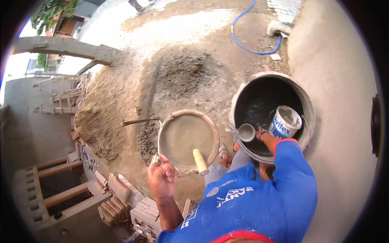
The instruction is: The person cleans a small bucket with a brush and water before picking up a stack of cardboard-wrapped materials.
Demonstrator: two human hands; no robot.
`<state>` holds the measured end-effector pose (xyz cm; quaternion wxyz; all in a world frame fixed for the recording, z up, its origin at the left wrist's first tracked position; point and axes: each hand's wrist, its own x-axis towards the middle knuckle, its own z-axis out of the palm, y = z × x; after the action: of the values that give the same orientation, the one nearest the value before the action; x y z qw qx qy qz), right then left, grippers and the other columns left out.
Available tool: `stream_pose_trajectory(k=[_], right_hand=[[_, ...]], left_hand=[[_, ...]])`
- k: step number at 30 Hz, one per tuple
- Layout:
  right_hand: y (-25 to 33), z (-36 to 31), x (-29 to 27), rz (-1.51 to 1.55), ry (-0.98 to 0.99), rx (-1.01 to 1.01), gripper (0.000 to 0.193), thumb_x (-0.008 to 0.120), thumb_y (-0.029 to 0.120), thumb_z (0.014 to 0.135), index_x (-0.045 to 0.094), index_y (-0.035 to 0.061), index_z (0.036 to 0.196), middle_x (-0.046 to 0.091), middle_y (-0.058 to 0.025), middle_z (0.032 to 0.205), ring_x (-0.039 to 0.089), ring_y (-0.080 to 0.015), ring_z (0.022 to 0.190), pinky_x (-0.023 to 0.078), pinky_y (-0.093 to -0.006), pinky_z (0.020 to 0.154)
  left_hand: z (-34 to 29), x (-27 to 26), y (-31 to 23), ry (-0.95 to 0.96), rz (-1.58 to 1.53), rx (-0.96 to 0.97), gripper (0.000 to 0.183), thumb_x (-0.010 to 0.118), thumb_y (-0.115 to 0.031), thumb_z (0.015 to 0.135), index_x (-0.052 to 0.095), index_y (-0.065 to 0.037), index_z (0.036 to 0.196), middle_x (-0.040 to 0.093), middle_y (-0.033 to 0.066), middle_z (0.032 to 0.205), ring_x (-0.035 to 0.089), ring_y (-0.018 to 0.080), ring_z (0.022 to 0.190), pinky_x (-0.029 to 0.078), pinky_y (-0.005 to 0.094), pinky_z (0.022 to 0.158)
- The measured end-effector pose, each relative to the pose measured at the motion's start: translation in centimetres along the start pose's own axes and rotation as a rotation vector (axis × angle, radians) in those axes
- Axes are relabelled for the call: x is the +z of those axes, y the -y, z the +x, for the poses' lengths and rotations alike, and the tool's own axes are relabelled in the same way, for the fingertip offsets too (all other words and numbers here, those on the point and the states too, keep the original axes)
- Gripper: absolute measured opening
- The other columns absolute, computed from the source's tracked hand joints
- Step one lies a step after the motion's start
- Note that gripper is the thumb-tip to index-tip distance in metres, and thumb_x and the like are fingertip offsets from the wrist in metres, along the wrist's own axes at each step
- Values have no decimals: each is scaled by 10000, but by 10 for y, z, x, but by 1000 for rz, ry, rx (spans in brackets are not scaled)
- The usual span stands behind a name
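Note:
A round bucket [160, 141] of thin grey slurry stands on the ground in front of me. A pale cylindrical wooden piece [199, 162] lies across its near rim. Beside that rim my left hand [162, 176] is raised with curled fingers; a small greyish bit shows at the fingertips, too unclear to name. My right hand [262, 133] reaches into a large black tub [239, 101] of dark water and grips a small round cup [246, 132] by its side. Next to that hand, a white paint pail [285, 121] sits tilted in the tub.
Heaps of wet mortar [182, 73] and sand [101, 117] lie ahead and left. A stick-like handle [139, 121] points left from the bucket. Stacked bricks [113, 210] are at lower left, a blue hose [239, 38] lies far off, and a plastered wall [336, 81] rises at right.

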<state>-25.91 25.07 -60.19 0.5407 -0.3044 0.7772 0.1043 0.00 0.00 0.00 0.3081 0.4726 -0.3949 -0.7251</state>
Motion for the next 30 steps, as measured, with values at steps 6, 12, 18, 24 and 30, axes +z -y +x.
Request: stream_pose_trajectory(k=[6,12,18,24,30], right_hand=[[41,-64,-54,-411,144,-195,431,512,308,844,516,156,1247,514,-213,1250,497,-329,1180,450,-456,922],[47,-94,-58,-441,216,-220,360,544,281,817,581,125,1140,577,-202,1157,556,-304,1105,479,-431,868],[56,-120,-70,-362,168,-192,299,575,255,791,646,94,1033,640,-191,1063,616,-279,1030,509,-406,814],[4,-104,-92,396,-371,-41,122,565,191,769,624,107,835,629,-79,746,622,-198,713,511,-316,642],[-2,-173,-137,1165,-782,-185,135,592,144,762,567,166,893,561,-3,756,565,-110,626,442,-233,444]], left_hand=[[2,-55,22,-298,-36,25,120,501,-79,789,503,-40,902,439,4,558,394,97,428,400,272,451],[-16,-122,43,-507,-119,43,107,505,-95,791,500,-67,894,441,-7,563,390,99,427,399,285,460],[-37,-184,52,-639,-230,70,106,511,-112,797,511,-78,897,438,-7,564,399,115,443,399,303,475],[-39,-243,67,-675,-317,63,98,513,-92,786,513,-85,883,443,12,590,408,134,465,416,320,495],[-37,-301,87,-632,-369,73,66,504,-74,789,493,-93,851,427,-1,590,414,130,495,426,327,519]])
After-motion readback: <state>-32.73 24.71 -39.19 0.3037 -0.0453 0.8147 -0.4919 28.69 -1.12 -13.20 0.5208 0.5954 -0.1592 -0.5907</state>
